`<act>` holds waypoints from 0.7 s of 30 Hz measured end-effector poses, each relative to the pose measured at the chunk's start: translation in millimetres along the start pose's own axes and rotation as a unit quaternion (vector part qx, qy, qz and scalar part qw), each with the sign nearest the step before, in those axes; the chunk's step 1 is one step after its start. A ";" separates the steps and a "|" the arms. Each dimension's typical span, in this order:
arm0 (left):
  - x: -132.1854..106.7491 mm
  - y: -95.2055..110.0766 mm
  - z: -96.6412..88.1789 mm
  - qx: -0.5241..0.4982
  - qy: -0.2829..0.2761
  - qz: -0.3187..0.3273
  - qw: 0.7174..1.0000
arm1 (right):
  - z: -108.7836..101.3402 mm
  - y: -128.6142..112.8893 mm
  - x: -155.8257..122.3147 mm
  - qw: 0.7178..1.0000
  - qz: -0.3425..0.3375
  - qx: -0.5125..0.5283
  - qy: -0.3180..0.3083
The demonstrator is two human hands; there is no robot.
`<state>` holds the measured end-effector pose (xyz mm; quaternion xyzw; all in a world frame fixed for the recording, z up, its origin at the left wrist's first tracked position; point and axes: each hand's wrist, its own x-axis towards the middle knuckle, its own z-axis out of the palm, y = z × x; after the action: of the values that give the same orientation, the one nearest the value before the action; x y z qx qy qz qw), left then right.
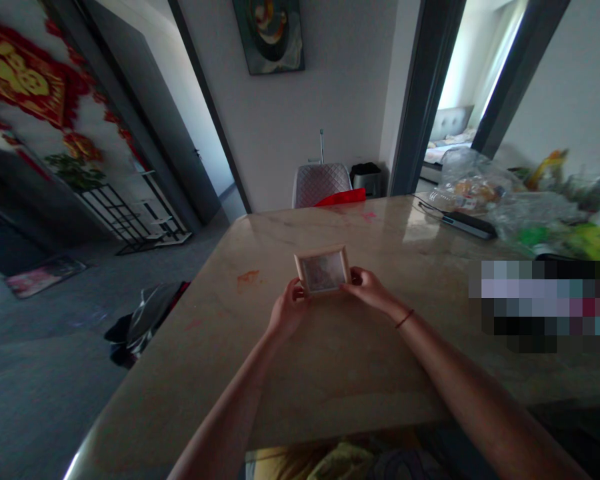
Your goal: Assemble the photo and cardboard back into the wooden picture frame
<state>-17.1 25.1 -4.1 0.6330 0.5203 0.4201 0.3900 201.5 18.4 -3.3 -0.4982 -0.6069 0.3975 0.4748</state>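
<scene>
A small light wooden picture frame (323, 270) is held upright over the marble table (290, 373), its glass front facing me. My left hand (289, 311) grips its lower left corner and my right hand (367, 288) grips its right side. A thin dark band circles my right wrist. The picture inside the frame is too dim to make out.
A dark remote-like bar (463, 223), clear plastic bags (475, 180) and green packets (587, 241) crowd the table's right side. A quilted chair (322, 184) with a red cloth stands at the far edge. Another chair with dark clothing (147, 317) is at the left. An orange stain (248, 278) marks the tabletop.
</scene>
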 end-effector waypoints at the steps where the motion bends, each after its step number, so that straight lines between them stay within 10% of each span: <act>1: 0.8 1.2 0.4 -0.030 0.007 0.000 1.000 | 0.1 0.3 0.8 1.000 -0.002 0.007 0.008; 14: -4.7 20.7 -6.0 -0.240 -0.036 0.033 0.969 | 9.2 -23.7 -15.4 0.964 0.094 0.244 -0.055; 21: -12.8 21.9 0.7 -0.288 -0.117 -0.054 0.949 | 9.9 -23.9 -18.7 0.967 0.105 0.220 -0.075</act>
<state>-10.4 9.0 14.4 0.5095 0.3614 0.4530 0.6360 187.5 -4.6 13.9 -0.4110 -0.4832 0.6050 0.4812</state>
